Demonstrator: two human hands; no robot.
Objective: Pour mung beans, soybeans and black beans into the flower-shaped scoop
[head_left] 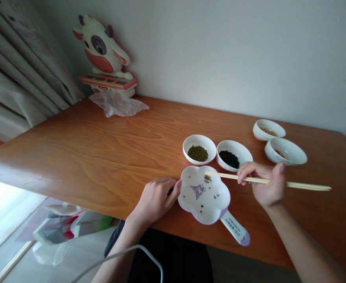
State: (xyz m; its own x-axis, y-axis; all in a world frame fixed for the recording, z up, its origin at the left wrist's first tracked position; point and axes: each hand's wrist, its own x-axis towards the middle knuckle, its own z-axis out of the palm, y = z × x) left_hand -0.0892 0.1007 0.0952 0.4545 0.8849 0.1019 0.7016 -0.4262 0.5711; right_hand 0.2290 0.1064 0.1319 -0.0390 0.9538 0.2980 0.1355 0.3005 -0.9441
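Note:
A flower-shaped white dish with a lilac rim and a handle lies before me at the table's front edge. A cartoon figure is printed inside, and a few green beans sit near its far side. At the dish's left rim is my left hand, resting on the table with fingers curled and closed on the rim. My right hand grips a pair of light wooden chopsticks held nearly level. Their tips are over the dish beside the green beans; whether they touch is hard to see.
Behind the dish stand a bowl of green beans and a bowl of black beans. Two more white bowls with light contents are farther right. A cow toy keyboard and a plastic bag occupy the far left of the wooden table.

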